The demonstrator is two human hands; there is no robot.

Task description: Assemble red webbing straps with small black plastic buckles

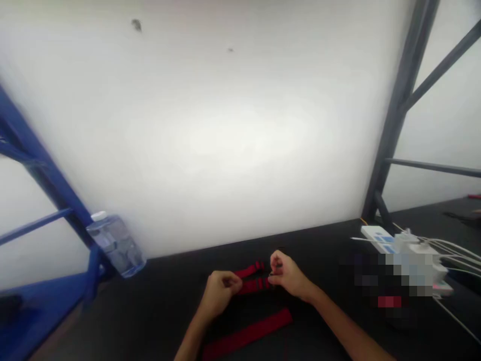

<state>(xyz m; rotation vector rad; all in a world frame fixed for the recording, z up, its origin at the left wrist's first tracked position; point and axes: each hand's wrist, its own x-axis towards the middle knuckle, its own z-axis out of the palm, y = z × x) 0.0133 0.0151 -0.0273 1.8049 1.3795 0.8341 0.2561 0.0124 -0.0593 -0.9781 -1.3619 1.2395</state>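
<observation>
Between my two hands a red strap (249, 286) with dark bands lies low over the black tabletop. My left hand (222, 291) pinches its left end between thumb and fingers. At the strap's right end, the thumb and fingertips of my right hand (282, 275) are closed on a small dark end piece, too small to make out. Just behind, a second red strap (248, 271) with a dark fitting runs alongside. Nearer to me, a wide flat red band (248, 333) rests on the table, touched by neither hand.
A clear plastic bottle (117, 244) with a white cap leans by the blue metal frame (80, 215) at left. At right are a white power strip (379, 238), plugs, white cables and a blurred-out patch. A dark metal post (393, 118) rises behind them, beside the white wall.
</observation>
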